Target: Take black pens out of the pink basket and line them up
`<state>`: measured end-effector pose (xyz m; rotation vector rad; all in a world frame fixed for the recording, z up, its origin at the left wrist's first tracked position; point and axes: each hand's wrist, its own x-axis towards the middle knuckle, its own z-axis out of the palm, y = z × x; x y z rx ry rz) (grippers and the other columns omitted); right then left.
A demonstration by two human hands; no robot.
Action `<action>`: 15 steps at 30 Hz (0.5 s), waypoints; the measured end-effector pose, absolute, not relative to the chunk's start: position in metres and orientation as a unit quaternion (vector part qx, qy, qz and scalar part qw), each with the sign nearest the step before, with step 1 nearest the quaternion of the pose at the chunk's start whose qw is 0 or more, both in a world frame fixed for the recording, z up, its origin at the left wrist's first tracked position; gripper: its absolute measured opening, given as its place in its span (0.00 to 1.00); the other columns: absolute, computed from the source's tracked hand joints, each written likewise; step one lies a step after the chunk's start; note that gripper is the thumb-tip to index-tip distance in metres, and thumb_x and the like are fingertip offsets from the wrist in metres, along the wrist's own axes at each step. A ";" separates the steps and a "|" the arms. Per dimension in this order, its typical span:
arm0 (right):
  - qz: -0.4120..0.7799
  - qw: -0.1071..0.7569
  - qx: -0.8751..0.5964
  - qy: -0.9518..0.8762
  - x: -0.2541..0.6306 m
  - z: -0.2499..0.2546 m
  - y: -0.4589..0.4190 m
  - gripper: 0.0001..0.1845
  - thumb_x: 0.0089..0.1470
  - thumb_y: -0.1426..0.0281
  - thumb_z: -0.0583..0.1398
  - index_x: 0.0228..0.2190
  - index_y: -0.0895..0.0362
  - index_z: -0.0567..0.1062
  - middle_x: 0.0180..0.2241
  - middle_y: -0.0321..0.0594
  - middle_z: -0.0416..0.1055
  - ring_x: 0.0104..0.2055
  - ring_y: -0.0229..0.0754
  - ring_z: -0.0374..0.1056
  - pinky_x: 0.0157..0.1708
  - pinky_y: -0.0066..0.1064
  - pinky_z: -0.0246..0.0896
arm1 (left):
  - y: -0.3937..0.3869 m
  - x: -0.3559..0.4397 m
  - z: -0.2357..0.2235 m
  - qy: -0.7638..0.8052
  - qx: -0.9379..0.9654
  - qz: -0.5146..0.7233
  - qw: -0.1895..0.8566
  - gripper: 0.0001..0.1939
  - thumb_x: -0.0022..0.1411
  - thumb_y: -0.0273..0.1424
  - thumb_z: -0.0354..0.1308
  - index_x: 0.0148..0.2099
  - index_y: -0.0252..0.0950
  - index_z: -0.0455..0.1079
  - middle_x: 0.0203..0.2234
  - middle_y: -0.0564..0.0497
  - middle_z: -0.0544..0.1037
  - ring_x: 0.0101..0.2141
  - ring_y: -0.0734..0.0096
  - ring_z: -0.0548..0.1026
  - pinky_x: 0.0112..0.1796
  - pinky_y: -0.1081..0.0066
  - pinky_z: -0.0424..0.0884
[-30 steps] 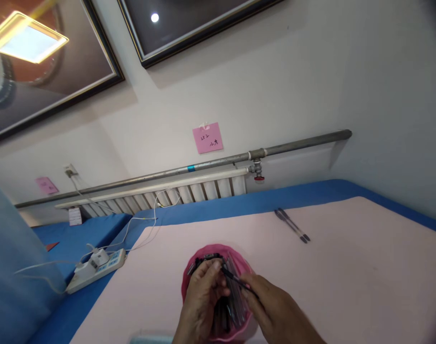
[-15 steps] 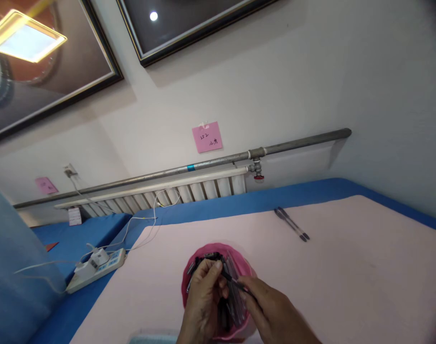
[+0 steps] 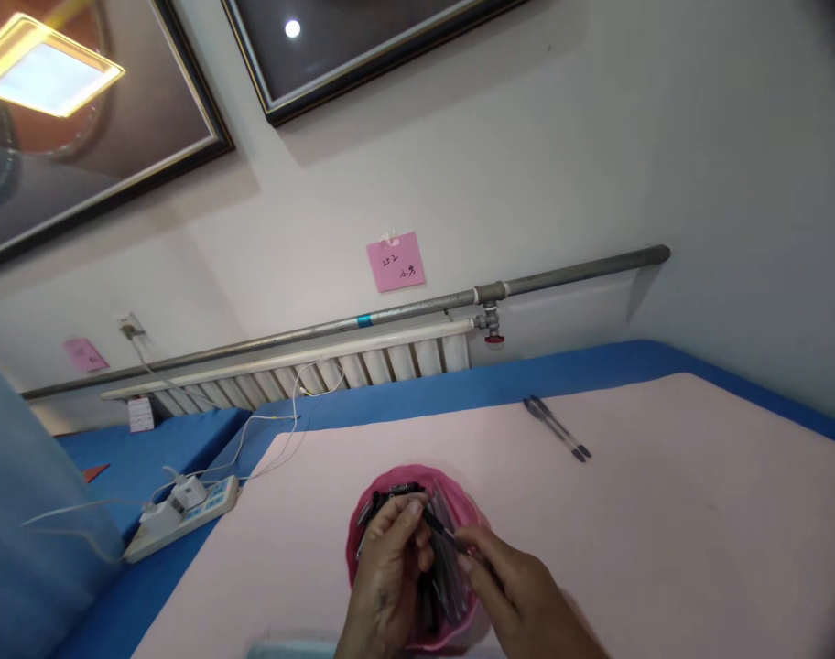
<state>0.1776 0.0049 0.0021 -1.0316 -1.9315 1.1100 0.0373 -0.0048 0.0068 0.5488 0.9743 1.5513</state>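
A pink round cup (image 3: 358, 540) full of several dark pens stands on the pale pink table cover (image 3: 665, 531), near the front edge. My left hand (image 3: 383, 586) is curled over the cup's left side, its fingers closed round pens in the bundle. My right hand (image 3: 520, 595) is at the cup's right side and pinches one black pen (image 3: 441, 531), which slants across the top of the cup towards the left hand's fingertips. Both hands are right over the cup, almost touching each other.
Two dark pens (image 3: 556, 427) lie side by side on the cover at the back right. A white power strip (image 3: 184, 508) with plugs and cables sits on the blue surface at left. Behind run a radiator (image 3: 300, 375) and pipe; a pink note (image 3: 395, 262) hangs on the wall.
Both hands have stayed over the cup with only slight shifts of the fingers. The view has drifted a little.
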 end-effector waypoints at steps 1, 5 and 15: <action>0.431 0.339 -0.399 -0.735 0.177 0.003 0.005 0.14 0.55 0.65 0.49 0.38 0.55 0.71 0.31 0.39 0.75 0.31 0.40 0.70 0.32 0.28 0.62 | -0.005 0.037 0.007 0.413 0.227 0.661 0.584 0.13 0.49 0.33 0.63 0.36 0.31 0.68 0.15 0.58 0.65 0.17 0.84 0.61 0.18 0.80 0.54; 0.417 0.354 -0.406 -0.732 0.177 0.006 0.002 0.14 0.54 0.66 0.50 0.38 0.55 0.71 0.33 0.40 0.75 0.33 0.41 0.71 0.34 0.27 0.62 | -0.005 0.039 0.007 0.413 0.221 0.664 0.583 0.13 0.51 0.38 0.60 0.34 0.33 0.67 0.15 0.58 0.64 0.17 0.83 0.61 0.18 0.79 0.55; 0.427 0.355 -0.415 -0.721 0.177 0.009 0.000 0.15 0.54 0.65 0.49 0.37 0.54 0.72 0.27 0.37 0.75 0.31 0.41 0.71 0.32 0.26 0.63 | -0.004 0.040 0.006 0.408 0.219 0.662 0.590 0.13 0.50 0.35 0.62 0.37 0.32 0.70 0.16 0.58 0.65 0.17 0.83 0.61 0.18 0.80 0.55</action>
